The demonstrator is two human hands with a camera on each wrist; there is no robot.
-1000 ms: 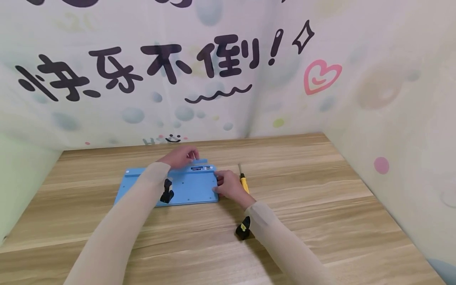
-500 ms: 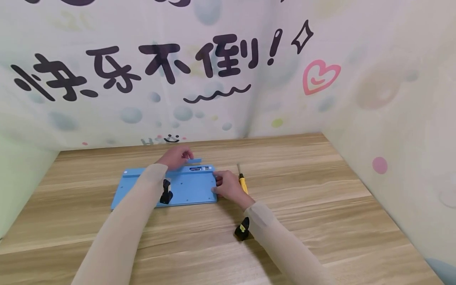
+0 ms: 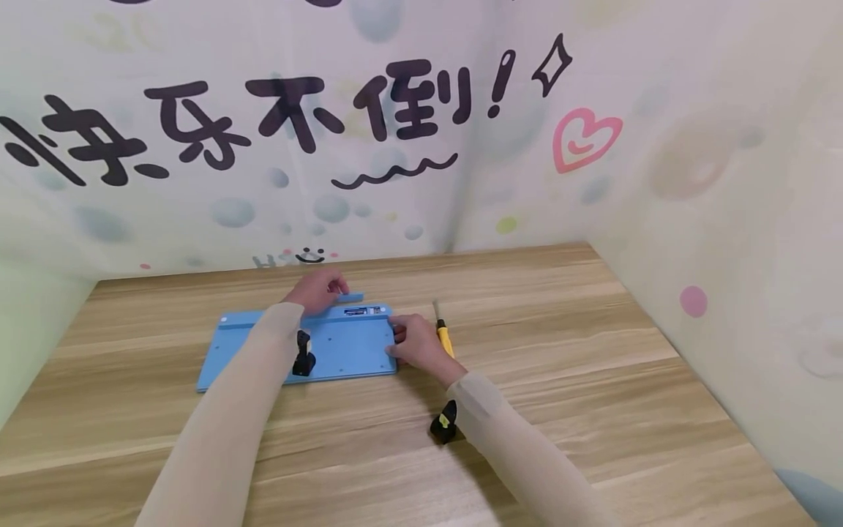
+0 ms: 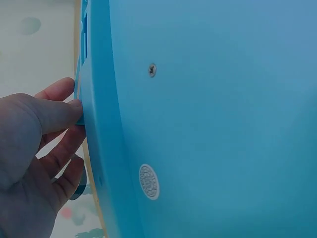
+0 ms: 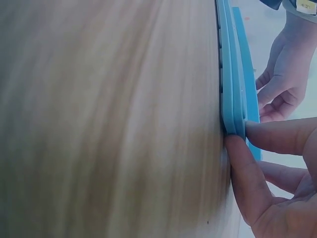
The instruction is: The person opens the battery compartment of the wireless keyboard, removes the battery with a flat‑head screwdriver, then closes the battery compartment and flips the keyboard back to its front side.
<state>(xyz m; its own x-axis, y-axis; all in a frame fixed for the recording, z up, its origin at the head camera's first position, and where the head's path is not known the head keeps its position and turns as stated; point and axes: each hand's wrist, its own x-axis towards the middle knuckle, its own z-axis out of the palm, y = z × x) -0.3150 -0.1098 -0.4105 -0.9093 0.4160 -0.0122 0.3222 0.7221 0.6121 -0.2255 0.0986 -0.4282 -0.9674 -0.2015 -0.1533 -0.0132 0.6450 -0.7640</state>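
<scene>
Blue board (image 3: pixel 356 350) flat on a wooden table (image 3: pixel 560 366)

The left hand (image 3: pixel 316 290) pinches a small blue strip (image 3: pixel 351 298) by the board's far edge; the right hand (image 3: pixel 419 344) pinches the board's right edge, fingertips close together. Only the left wrist view shows a round patch (image 4: pixel 149 182), its marking perhaps lettering, too blurred to read. Only the head view shows a yellow screwdriver (image 3: pixel 445 339) and wall lettering (image 3: pixel 300 124): "快乐不倒!"

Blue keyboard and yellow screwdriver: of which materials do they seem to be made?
Blue keyboard: probably plastic, matte; its smooth, evenly blue back shows no sharp reflections. Screwdriver: handle likely plastic, given its bright uniform yellow; thin grey shaft probably metal; both finishes too small to judge.
</scene>
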